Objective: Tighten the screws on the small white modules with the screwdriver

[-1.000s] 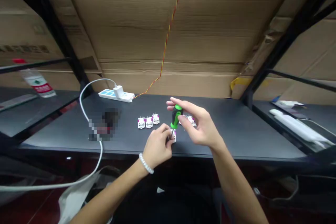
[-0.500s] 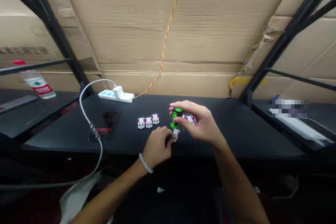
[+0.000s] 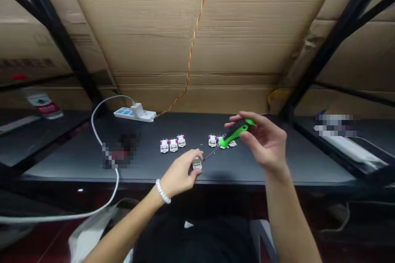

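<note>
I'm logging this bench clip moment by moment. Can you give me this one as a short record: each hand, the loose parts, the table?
Left: left hand pinches a small white block in its fingers, low over the table
Right: right hand holds a green-handled screwdriver, tilted, tip toward the block; contact unclear
Loose parts: row of three blocks; second cluster by the screwdriver
Back left: power strip with a white charger plugged in
Surface: black table
</note>
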The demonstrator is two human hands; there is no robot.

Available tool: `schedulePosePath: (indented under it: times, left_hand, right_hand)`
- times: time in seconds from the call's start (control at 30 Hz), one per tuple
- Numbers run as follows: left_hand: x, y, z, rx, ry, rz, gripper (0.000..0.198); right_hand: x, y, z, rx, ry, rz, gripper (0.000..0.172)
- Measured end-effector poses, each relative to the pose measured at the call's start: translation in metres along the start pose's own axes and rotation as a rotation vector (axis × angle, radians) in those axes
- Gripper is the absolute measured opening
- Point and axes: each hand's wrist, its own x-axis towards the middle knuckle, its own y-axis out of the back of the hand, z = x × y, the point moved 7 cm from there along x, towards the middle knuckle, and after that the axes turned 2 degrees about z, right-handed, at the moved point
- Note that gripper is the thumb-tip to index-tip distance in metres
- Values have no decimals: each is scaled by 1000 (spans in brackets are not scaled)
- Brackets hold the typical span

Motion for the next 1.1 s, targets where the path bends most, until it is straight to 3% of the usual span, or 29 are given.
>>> schedulePosePath:
  times: [0.17,0.27,0.33,0.53,0.73,1.1]
  left_hand:
    - [10,16,4,23,-54,-48,34]
    - [35,28,3,119,-38,-39,16]
    - [58,31,-3,226,13,-41,19]
    - [109,5,-24,464,122,-179,18]
    - [114,-5,-36,495,125,-211,21]
    - [112,-13,-32,579,35,-258,23]
  right_hand:
    - [-8,34,-11,-69,59,134,39]
    - [-11,50,-14,-91,96,202,38]
    - [-13,58,-15,-101,112,242,38]
    - [-15,65,-17,-110,108,257,38]
    - [-16,69,-21,-133,119,274,38]
    - [-15,73,-21,-134,125,255,38]
